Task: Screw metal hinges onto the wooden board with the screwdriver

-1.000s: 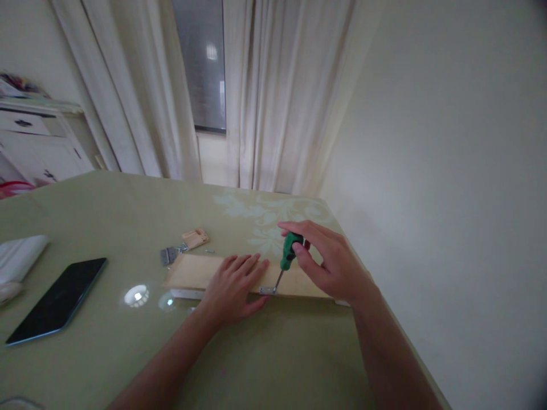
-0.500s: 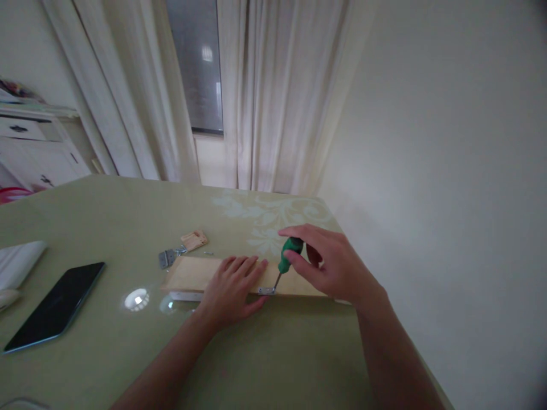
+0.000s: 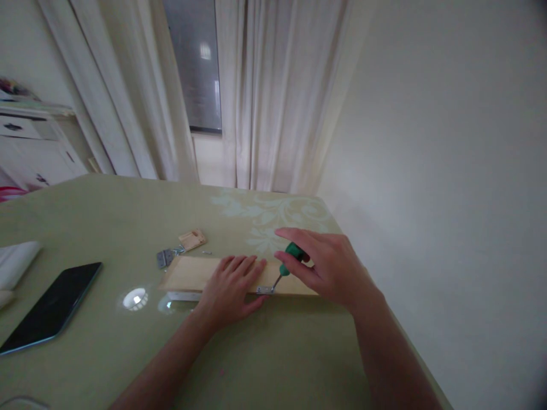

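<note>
A pale wooden board lies along the table, its near edge towards me. My left hand rests on it, fingers stretched out over the top and thumb along the near edge, by a small metal hinge. Between the thumb and fingers of my right hand is a green-handled screwdriver. It is tilted, with its tip down at the right end of the hinge. The screw head under the tip is too small to make out.
Beyond the board's left end lie a grey hinge, several small screws and a small wooden piece. A black tablet and a white object lie at left. A wall stands close on the right.
My right hand has tilted the screwdriver handle further to the right, with the tip still at the hinge. My left hand stays on the board. The view has shifted slightly.
</note>
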`<state>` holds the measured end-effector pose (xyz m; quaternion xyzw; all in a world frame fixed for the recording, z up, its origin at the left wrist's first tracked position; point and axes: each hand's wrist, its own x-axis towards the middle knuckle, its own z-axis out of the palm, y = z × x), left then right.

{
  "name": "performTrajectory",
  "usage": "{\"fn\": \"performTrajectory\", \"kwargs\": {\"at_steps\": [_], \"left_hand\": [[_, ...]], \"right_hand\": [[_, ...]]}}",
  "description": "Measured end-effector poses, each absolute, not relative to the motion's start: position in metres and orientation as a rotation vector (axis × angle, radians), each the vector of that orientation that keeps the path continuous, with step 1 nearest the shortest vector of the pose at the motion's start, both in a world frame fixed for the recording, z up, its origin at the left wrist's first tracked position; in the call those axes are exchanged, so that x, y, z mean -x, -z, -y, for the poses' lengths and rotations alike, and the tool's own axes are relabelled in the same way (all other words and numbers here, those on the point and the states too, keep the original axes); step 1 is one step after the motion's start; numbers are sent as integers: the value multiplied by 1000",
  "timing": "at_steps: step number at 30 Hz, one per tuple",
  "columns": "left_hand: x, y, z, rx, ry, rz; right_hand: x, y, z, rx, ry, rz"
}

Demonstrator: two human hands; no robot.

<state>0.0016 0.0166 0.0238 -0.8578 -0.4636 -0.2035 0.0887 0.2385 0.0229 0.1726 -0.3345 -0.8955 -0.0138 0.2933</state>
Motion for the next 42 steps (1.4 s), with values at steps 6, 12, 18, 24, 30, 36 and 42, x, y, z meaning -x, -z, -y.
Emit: {"fn": "performTrajectory", "kwargs": {"at_steps": [6,12,18,24,30,36,42], "left_hand": [[-2,-23,-16,2551,603,1390],[-1,-20,-18,2553,585,1373],[-6,-15,-16,2471,657,1271],[-13,-21,-10,2364,702,1267],[-12,-32,-3,2249,868,1210],[-12,-33,4,2175,1024,1064],[-13,-32,4,2148,1066,1047]], "right_hand": [[-237,-175,-21,883,69,2373],[-233,-170,-22,956,209,2313],[-234,-178,-11,929,-12,2434],[-233,-175,-17,1116,225,2390],[-238,-179,-13,973,-51,2436],[-237,-176,-16,1037,205,2380],[-236,-180,-15,813,-113,2460]]}}
